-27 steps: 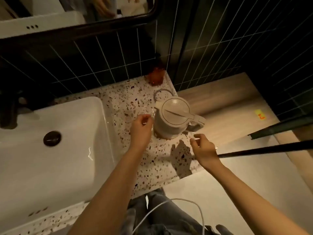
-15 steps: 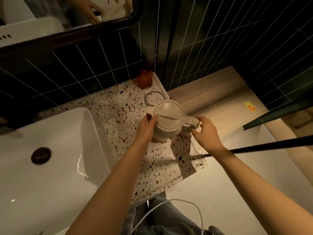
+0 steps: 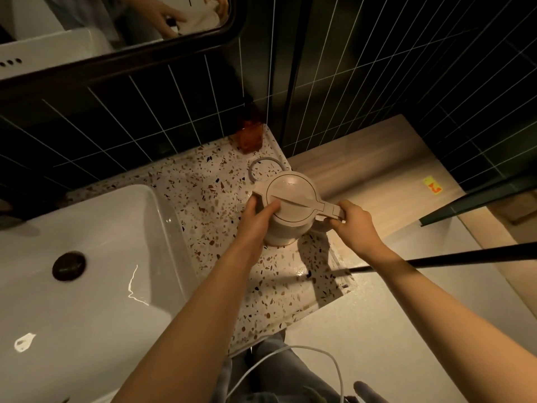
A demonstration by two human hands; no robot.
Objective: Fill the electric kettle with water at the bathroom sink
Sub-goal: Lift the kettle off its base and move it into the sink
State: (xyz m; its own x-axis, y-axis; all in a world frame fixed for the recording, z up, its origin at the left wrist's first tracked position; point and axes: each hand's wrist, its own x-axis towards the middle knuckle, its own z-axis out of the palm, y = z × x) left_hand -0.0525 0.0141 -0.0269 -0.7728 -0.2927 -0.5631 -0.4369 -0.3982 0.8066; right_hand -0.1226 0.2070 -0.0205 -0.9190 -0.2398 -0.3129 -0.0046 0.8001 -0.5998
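Hands point(image 3: 255, 219) point(image 3: 353, 228) w/ grip on kettle point(image 3: 290, 205)

Open terrazzo counter point(image 3: 203, 196) lies between the sink point(image 3: 96, 257) and the kettle point(image 3: 290, 205). Behind the kettle, a cord loop point(image 3: 263, 164) and an amber bottle point(image 3: 250, 135) crowd the tiled corner. A dark bar point(image 3: 465, 255) crosses low on the right.

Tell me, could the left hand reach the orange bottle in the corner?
Probably yes: the left hand grips the kettle, but bare counter lies between it and the bottle.
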